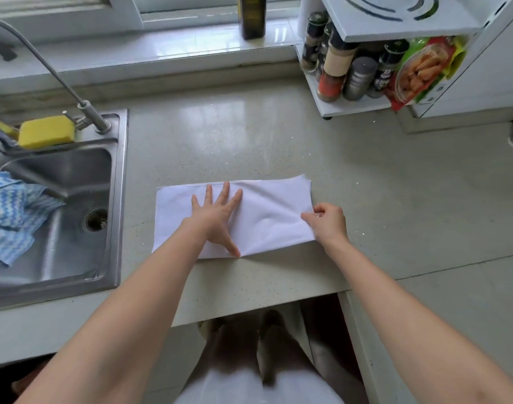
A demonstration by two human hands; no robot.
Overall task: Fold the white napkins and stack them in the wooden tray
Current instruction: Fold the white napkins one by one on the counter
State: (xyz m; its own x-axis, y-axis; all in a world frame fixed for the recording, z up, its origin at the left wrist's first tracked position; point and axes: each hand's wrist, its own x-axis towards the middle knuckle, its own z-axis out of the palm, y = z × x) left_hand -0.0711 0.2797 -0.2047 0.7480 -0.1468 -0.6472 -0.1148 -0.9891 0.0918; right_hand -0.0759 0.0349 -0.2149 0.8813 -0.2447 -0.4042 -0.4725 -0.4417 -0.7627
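Observation:
A white napkin (267,211), folded into a long rectangle, lies flat on the grey countertop (249,135) near its front edge. My left hand (217,214) rests palm down on the napkin's left half, fingers spread. My right hand (328,221) pinches the napkin's right edge between thumb and fingers, and the cloth wrinkles slightly there. No wooden tray is in view.
A steel sink (54,205) sits at the left with a faucet (45,65), a yellow sponge (45,131) and a blue patterned cloth (10,211). A white rack with spice jars (345,62) and a snack bag (421,71) stands at the back right. A dark bottle (251,16) is on the windowsill.

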